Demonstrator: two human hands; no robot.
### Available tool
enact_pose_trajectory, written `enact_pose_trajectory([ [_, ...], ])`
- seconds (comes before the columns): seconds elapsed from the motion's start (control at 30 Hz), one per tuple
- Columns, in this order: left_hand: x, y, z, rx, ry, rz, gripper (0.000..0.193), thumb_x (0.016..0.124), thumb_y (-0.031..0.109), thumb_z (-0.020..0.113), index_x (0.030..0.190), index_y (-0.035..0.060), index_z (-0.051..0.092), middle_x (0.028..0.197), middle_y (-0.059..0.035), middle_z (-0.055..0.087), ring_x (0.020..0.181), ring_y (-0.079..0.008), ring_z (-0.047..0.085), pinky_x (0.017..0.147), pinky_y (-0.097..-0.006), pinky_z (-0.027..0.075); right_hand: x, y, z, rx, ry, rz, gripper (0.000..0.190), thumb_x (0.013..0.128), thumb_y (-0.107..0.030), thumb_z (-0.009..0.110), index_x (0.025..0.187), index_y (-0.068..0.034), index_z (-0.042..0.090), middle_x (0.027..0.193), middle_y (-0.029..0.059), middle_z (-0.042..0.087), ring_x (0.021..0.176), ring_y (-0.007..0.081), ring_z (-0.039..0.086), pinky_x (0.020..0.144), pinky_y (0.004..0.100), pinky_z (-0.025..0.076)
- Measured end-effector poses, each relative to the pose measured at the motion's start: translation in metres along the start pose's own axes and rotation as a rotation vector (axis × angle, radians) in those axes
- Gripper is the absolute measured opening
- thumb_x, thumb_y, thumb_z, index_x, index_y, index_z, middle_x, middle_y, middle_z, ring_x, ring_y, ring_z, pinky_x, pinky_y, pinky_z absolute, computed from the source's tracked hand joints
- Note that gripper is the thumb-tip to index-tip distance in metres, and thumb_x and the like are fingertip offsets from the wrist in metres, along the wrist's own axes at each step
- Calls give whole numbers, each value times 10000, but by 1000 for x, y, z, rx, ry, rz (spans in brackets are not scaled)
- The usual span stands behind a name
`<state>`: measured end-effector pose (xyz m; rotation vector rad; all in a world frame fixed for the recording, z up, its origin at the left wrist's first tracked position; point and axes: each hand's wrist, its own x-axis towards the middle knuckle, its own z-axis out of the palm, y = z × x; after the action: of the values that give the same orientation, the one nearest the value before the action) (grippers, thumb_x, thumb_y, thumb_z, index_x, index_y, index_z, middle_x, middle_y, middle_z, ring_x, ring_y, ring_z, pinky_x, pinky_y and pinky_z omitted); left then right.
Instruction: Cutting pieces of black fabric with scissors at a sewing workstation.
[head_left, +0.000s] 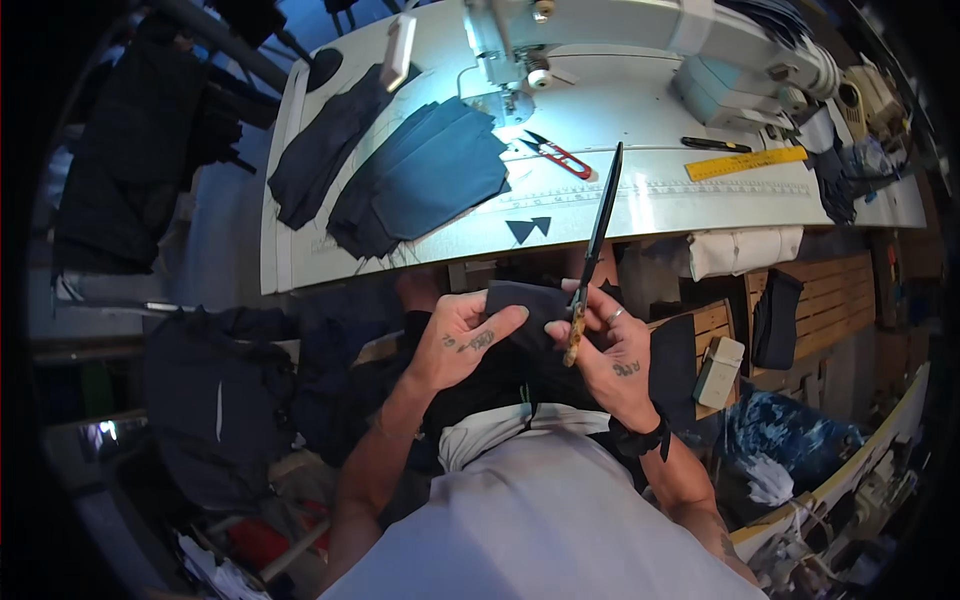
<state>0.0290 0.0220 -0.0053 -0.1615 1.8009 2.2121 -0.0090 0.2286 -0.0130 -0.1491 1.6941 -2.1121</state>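
Over my lap, my left hand (469, 337) grips a small dark fabric piece (536, 304), its thumb lying on top. My right hand (611, 345) holds a pair of scissors (600, 225) with long dark blades and worn, brownish handles. The blades look closed and point away over the table's front edge. The right fingertips are at the fabric's right edge; whether they also pinch it I cannot tell. Past the hands, two small dark fabric triangles (527, 229) lie near the table edge. Red-handled thread snips (559, 155) rest beyond them.
A sewing machine (517, 67) stands on the white table (637, 202). Stacked cut fabric (435, 176) and a darker stack (322, 154) lie to the left. A yellow ruler (746, 163) and black cutter (716, 144) are at right. Wooden slats (832, 300) hold more fabric.
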Motion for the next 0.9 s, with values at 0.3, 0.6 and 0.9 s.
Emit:
enact_pose_trajectory([
  [0.3,1,10,19,-226,124,-21,207,1019,125,644,1125,-41,708,993,-27,730,854,-55,628,770,-217,525,14,3,-10,134,38,-56,473,946,-55,729,1354,81,530,965,69,702,869,95,658,792,230,528],
  [0.6,5,18,23,132,248,58,180,977,106,695,1087,-36,705,947,-26,718,827,-70,648,745,-222,530,9,-5,-6,112,53,22,509,939,-84,745,1380,54,530,1060,67,707,859,88,650,795,229,522],
  [0.9,13,17,13,-111,154,-35,216,925,156,770,1031,-29,734,896,-4,709,766,-35,597,656,-206,500,33,-11,6,6,74,-1,483,925,-98,768,1341,38,564,1000,18,663,920,78,626,831,230,515],
])
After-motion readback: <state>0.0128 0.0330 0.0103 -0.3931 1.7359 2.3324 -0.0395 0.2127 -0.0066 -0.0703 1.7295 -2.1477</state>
